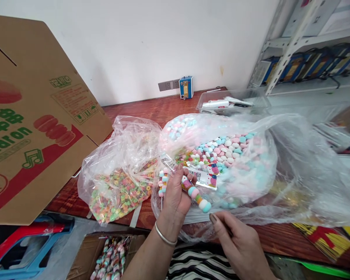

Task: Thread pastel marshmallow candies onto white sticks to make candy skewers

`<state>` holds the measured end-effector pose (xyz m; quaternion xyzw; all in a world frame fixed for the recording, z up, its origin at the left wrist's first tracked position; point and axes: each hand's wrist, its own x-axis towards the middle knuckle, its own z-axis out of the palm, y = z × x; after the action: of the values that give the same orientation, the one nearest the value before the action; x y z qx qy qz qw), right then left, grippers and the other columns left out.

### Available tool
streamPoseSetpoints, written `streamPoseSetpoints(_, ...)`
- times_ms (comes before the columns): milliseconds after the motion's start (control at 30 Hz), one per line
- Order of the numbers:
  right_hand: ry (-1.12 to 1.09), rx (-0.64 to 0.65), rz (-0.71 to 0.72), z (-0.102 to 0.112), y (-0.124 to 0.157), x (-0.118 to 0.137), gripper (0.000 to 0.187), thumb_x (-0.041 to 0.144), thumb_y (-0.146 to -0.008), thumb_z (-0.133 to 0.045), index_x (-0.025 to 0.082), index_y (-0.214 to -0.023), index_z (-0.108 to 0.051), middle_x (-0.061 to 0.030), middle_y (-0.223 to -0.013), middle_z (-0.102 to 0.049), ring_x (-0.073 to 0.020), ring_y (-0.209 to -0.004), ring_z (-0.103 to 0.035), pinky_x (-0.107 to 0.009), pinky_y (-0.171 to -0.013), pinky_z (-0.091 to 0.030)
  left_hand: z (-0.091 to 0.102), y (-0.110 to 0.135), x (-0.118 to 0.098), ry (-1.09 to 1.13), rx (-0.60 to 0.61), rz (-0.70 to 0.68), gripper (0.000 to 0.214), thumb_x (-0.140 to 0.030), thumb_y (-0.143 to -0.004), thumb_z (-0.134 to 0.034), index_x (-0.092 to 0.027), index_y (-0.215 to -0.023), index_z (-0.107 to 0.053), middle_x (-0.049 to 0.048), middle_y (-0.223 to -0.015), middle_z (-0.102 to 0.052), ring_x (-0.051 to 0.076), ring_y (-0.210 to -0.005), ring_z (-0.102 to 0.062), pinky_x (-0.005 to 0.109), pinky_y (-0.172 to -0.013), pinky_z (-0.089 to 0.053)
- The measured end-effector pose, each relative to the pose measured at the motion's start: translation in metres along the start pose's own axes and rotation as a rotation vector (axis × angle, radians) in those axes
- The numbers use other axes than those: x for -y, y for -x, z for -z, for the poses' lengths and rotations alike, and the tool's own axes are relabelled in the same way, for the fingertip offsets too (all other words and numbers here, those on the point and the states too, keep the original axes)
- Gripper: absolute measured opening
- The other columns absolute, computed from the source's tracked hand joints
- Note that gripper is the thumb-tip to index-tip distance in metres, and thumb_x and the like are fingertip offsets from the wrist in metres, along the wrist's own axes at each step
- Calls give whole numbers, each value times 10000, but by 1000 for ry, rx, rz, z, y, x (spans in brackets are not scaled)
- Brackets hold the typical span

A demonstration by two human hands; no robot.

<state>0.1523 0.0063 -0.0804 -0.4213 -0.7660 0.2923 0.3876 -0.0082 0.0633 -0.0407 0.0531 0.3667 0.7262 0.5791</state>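
Observation:
My left hand [175,194], with a silver bangle on the wrist, is closed around a few candy skewers [196,194] of pastel marshmallow pieces, some in clear printed wrappers. My right hand [236,237] sits just below, fingers pinched together at the lower end of one skewer near its stick. Both hands are in front of a large clear plastic bag [251,155] full of pink, white and blue candies.
A second clear bag [119,186] of small multicoloured candy lies to the left. A big printed cardboard box [32,124] stands at far left. An open carton of finished skewers [112,258] sits below the wooden table's edge. A clear tray [230,102] and metal shelving [297,42] are behind.

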Motion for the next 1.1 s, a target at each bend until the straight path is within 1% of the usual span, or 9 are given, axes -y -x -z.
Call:
streamPoseSetpoints(100, -335, 111, -346, -4, -3, -2, 391, 456, -983, -421, 198, -741, -588, 53, -510, -436, -116, -447, -426, -219, -426, -344, -2, 1, 4, 114, 77, 64, 159, -238, -818, -711, -147, -914, -624, -43, -672, -523, 76, -579, -538, 206, -589, -486)
streamPoseSetpoints(167, -420, 136, -411, -6, -5, -2, 419, 490, -981, -400, 200, -741, -584, 72, -476, -355, -108, -409, -350, -218, -389, -294, -2, 1, 6, 131, 114, 76, 192, -273, -822, -712, -151, -934, -616, -42, -672, -522, 82, -581, -543, 205, -574, -484)
streamPoseSetpoints(433, 346, -161, 357, -2, -8, -1, 181, 154, -945, -510, 179, -827, -645, -5, -606, -584, -148, -556, -509, -281, -583, -367, -5, 3, 9, 41, 26, 118, 291, -409, -837, -680, -153, -952, -603, -23, -652, -537, 99, -550, -541, 191, -479, -426)
streamPoseSetpoints(533, 392, -156, 425, -2, -10, -3, 153, 123, -930, -529, 169, -858, -657, -9, -607, -594, -153, -562, -509, -297, -597, -359, -7, 5, 10, 0, 18, 127, 295, -407, -841, -676, -143, -956, -613, -20, -644, -539, 96, -548, -534, 196, -507, -438)
streamPoseSetpoints(667, -148, -17, -48, -3, -15, -1, 267, 315, -958, -507, 184, -749, -610, 9, -601, -546, -132, -545, -489, -261, -537, -367, -5, 8, 14, 19, 118, 210, 251, -344, -838, -693, -134, -962, -629, -35, -647, -512, 85, -587, -534, 220, -651, -504)
streamPoseSetpoints(767, -797, 145, -607, -3, -19, 3, 379, 499, -936, -493, 186, -748, -596, 96, -496, -314, -72, -404, -251, -210, -416, -294, -2, 8, 14, 60, 196, 246, 271, -361, -829, -699, -140, -973, -636, -31, -671, -517, 101, -626, -553, 260, -702, -529)
streamPoseSetpoints(867, -1267, 277, -883, -2, -20, 5, 349, 514, -881, -577, 176, -811, -623, 133, -510, -219, -40, -406, -85, -171, -372, -224, 0, 6, 14, 93, 223, 228, 272, -373, -833, -689, -149, -979, -642, -16, -714, -539, 126, -699, -584, 301, -747, -546)
streamPoseSetpoints(967, -1307, 282, -865, -3, -17, 5, 312, 486, -847, -636, 174, -832, -619, 131, -527, -240, -36, -408, -93, -161, -367, -200, 0, 4, 15, 85, 219, 210, 273, -383, -834, -688, -154, -976, -645, -9, -733, -549, 135, -734, -597, 325, -781, -552)
streamPoseSetpoints(1100, -613, 114, -386, -5, -15, -1, 299, 416, -926, -539, 191, -735, -584, 56, -551, -443, -96, -470, -395, -216, -465, -352, -3, 6, 18, 61, 144, 176, 264, -388, -812, -712, -160, -921, -635, -13, -725, -549, 128, -727, -597, 302, -773, -547)
